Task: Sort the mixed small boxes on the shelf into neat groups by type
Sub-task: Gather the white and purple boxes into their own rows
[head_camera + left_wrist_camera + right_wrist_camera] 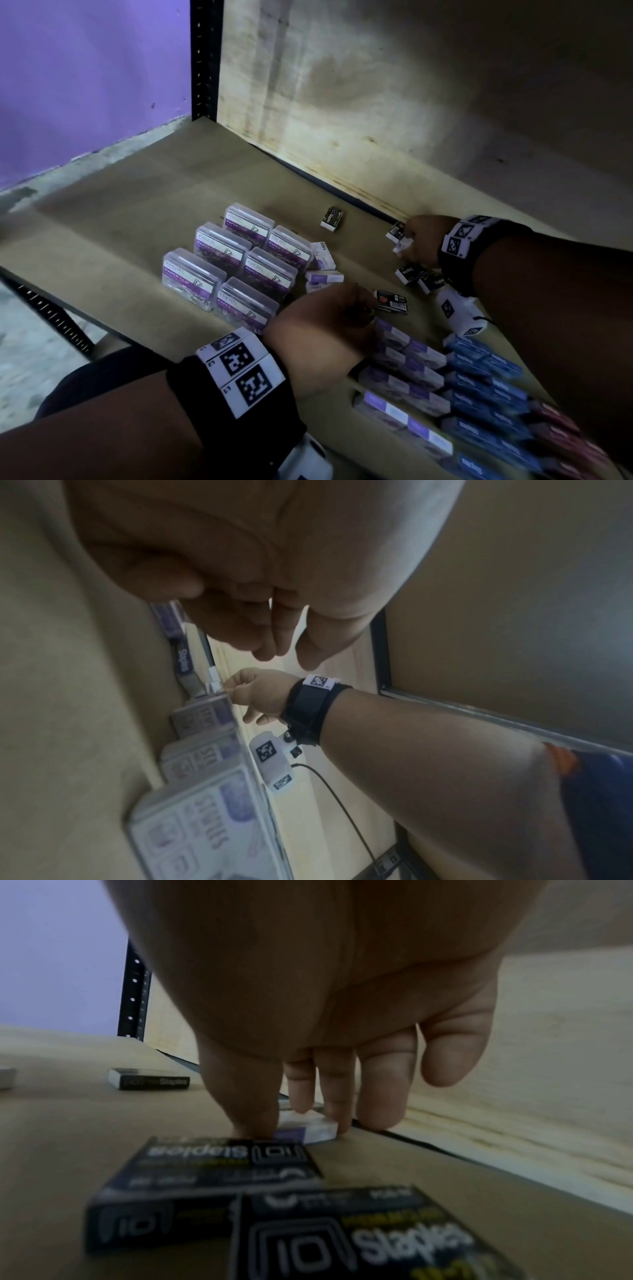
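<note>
My right hand [406,240] reaches to the back of the wooden shelf [137,205] and pinches a small white-and-purple box [403,245] between thumb and fingers; in the right wrist view the box [318,1130] lies flat on the shelf in the right hand [298,1123]. Another small black-and-white box [395,233] lies against the fingers. My left hand [363,308] hovers with loosely curved fingers beside a black staples box [392,300]; the left wrist view shows the left hand [281,653] holding nothing. Two black staples boxes [409,272] lie under my right wrist.
Clear paper-clip boxes [222,263] stand grouped at the left. Purple boxes [407,373], blue boxes [486,377] and red boxes [561,431] lie in rows at the front right. One black box [332,218] lies alone near the back board [376,102]. Two purple boxes [323,270] sit beside the clips.
</note>
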`<state>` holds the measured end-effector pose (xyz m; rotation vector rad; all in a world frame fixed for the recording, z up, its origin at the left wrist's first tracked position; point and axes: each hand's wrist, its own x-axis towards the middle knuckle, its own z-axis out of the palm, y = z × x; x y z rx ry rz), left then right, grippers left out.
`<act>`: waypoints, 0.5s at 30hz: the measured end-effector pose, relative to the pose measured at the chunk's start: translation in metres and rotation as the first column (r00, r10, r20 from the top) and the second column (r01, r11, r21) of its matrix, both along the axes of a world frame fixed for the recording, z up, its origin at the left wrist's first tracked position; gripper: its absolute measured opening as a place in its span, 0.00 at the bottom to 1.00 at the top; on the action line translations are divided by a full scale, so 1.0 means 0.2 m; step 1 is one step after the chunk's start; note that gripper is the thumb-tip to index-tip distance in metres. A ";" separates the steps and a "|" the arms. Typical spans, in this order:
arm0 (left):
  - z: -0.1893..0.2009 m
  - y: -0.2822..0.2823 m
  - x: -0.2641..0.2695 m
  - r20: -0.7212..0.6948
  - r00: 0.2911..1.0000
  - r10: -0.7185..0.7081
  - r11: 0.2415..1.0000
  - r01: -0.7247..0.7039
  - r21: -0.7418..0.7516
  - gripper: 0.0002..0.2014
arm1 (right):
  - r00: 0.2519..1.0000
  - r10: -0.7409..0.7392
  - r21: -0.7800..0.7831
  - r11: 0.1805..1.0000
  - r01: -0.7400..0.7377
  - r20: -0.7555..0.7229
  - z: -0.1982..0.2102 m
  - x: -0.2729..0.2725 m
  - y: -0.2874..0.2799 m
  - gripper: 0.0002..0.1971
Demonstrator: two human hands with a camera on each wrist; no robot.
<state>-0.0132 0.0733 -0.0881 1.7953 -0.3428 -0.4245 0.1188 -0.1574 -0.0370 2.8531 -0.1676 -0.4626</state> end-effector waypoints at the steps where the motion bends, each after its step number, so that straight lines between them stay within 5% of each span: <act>1: 0.00 0.00 0.00 -0.008 1.000 -0.003 1.000 0.003 -0.014 0.10 | 1.000 0.004 -0.013 1.000 -0.004 0.005 0.00 0.00 0.00 0.23; 9: 0.00 0.00 0.00 -0.017 1.000 -0.004 0.999 0.003 -0.052 0.14 | 0.999 -0.024 0.055 0.998 0.022 0.040 0.13 -0.05 0.03 0.18; 15: 0.05 0.00 -0.03 0.030 0.999 -0.031 0.999 0.030 0.019 0.16 | 0.996 -0.077 0.270 0.961 0.059 0.055 0.24 -0.26 0.00 0.13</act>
